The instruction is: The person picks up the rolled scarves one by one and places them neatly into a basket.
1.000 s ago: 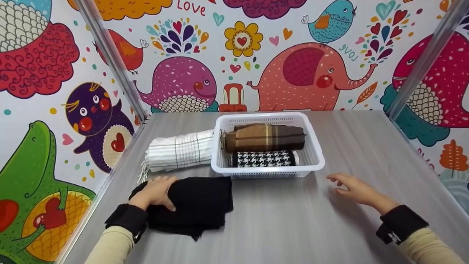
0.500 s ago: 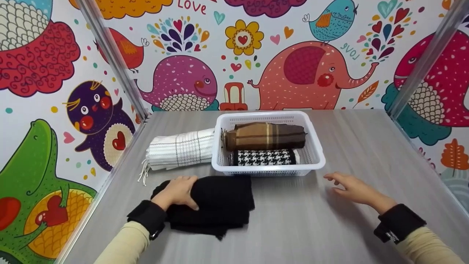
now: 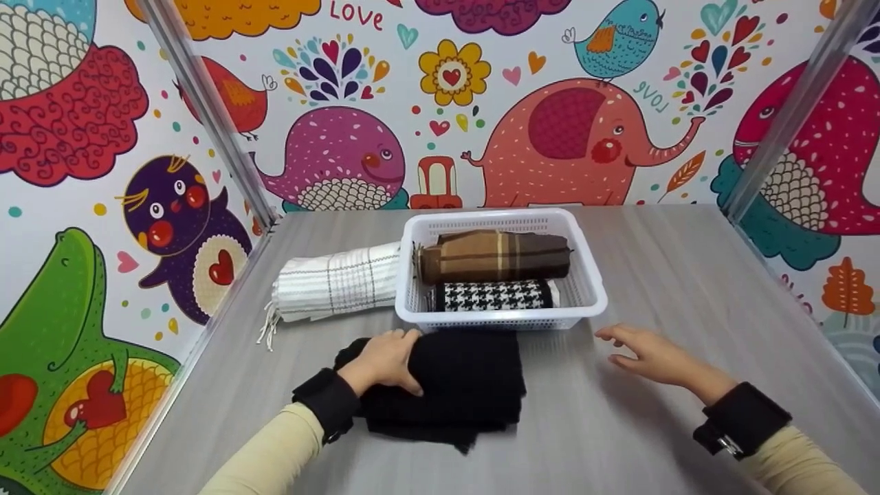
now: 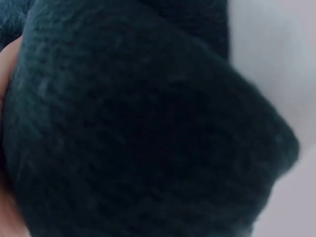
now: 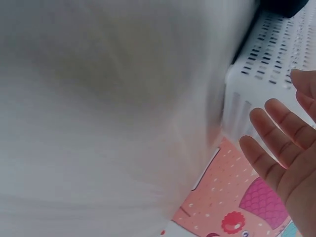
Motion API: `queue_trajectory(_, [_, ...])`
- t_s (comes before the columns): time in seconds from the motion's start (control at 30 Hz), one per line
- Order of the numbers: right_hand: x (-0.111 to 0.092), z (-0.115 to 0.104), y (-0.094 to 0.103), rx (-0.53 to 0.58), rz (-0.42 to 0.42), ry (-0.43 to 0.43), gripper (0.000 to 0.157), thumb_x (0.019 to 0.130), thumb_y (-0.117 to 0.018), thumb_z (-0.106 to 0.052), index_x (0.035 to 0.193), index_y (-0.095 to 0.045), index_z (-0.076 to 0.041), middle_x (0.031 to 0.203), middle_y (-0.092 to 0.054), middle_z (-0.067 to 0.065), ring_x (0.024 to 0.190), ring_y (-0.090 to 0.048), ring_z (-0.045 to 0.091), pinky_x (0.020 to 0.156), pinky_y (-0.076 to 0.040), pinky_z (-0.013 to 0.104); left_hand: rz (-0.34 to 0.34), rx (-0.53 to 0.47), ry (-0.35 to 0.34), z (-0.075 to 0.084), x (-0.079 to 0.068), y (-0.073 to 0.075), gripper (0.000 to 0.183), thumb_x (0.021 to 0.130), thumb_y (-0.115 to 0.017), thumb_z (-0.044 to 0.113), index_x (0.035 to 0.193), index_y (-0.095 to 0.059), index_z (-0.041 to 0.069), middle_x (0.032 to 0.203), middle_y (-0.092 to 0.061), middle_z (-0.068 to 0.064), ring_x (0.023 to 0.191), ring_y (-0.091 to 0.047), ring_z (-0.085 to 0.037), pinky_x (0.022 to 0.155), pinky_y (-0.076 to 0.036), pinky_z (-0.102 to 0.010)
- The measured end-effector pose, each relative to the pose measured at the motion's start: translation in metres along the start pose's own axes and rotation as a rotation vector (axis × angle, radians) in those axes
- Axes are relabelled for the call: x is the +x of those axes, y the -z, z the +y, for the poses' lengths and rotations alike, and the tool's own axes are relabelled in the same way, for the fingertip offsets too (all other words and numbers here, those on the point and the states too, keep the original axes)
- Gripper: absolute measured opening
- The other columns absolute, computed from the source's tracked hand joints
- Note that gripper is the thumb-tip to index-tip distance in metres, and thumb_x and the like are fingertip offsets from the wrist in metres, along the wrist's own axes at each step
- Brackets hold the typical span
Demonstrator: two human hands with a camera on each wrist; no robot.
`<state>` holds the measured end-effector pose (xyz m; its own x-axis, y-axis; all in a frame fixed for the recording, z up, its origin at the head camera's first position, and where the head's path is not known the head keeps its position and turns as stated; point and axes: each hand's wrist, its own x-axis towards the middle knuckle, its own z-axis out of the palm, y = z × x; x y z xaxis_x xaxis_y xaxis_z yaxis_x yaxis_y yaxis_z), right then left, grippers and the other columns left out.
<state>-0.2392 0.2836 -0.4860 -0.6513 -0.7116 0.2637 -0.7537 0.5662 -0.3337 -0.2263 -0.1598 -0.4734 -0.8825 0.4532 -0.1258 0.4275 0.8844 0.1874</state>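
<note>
My left hand [image 3: 387,359] grips the left end of a folded black scarf [image 3: 474,378] lying on the table, with the thumb pointing across its top. Dark knit of this scarf [image 4: 148,123] fills most of the left wrist view, and only a bit of hand shows at the left edge. To the right of the scarf, my right hand [image 3: 650,354] hovers over the table with relaxed fingers, holding nothing. Its spread fingers [image 5: 276,133] appear beside the white basket [image 5: 252,94] in the right wrist view.
Just behind the scarf stands the white plastic basket [image 3: 592,275]. In it lie a rolled brown striped scarf [image 3: 495,256] and a black-and-white houndstooth roll [image 3: 495,295]. A rolled white fringed scarf [image 3: 337,282] lies against its left side. Printed panels [image 3: 447,124] enclose the grey table [image 3: 660,275].
My left hand has slid to the right together with the black scarf, which now lies in front of the basket. My right hand has shifted only slightly left.
</note>
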Motion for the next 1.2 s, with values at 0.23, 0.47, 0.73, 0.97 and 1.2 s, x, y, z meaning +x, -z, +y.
queue_trajectory(0.23, [0.011, -0.026, 0.002, 0.0, -0.042, 0.017, 0.036, 0.085, -0.062, -0.011, 0.118, -0.053, 0.002, 0.11, -0.061, 0.014, 0.095, -0.06, 0.029, 0.077, -0.049, 0.041, -0.022, 0.016, 0.026, 0.024, 0.017, -0.002, 0.095, 0.051, -0.082, 0.051, 0.126, -0.044, 0.007, 0.113, -0.057, -0.017, 0.1, -0.053, -0.032, 0.084, -0.044, -0.044])
queue_trajectory(0.47, [0.032, -0.048, -0.005, -0.002, -0.036, 0.05, 0.048, 0.085, -0.064, -0.026, 0.124, -0.051, 0.0, 0.121, -0.056, 0.016, 0.109, -0.054, 0.03, 0.089, -0.045, 0.045, -0.01, 0.032, 0.042, 0.054, 0.037, -0.006, 0.094, 0.05, -0.082, 0.052, 0.125, -0.045, 0.01, 0.111, -0.058, -0.014, 0.099, -0.054, -0.03, 0.085, -0.044, -0.042])
queue_trajectory(0.73, [0.045, -0.053, -0.017, 0.033, -0.223, -0.086, 0.077, 0.076, -0.068, -0.043, 0.136, -0.04, -0.004, 0.138, -0.039, 0.021, 0.124, -0.038, 0.039, 0.097, -0.035, 0.053, -0.011, 0.077, 0.026, 0.093, 0.058, -0.011, 0.093, 0.05, -0.082, 0.054, 0.124, -0.045, 0.012, 0.108, -0.059, -0.012, 0.098, -0.055, -0.028, 0.083, -0.045, -0.039])
queue_trajectory(0.97, [0.041, -0.042, -0.015, 0.064, -0.3, -0.131, 0.091, 0.069, -0.073, -0.046, 0.14, -0.032, -0.005, 0.14, -0.032, 0.027, 0.125, -0.033, 0.046, 0.095, -0.032, 0.06, 0.017, 0.089, 0.024, 0.114, 0.066, -0.015, 0.093, 0.05, -0.081, 0.055, 0.125, -0.045, 0.011, 0.109, -0.058, -0.012, 0.099, -0.054, -0.029, 0.081, -0.043, -0.041])
queue_trajectory(1.2, [0.042, -0.031, -0.024, 0.144, -0.358, -0.208, 0.098, 0.065, -0.078, -0.041, 0.139, -0.029, -0.002, 0.135, -0.036, 0.028, 0.123, -0.035, 0.046, 0.096, -0.033, 0.058, 0.05, 0.053, -0.04, 0.111, 0.06, -0.015, 0.101, 0.054, -0.078, 0.058, 0.134, -0.038, 0.012, 0.119, -0.053, -0.01, 0.105, -0.05, -0.026, 0.082, -0.041, -0.041])
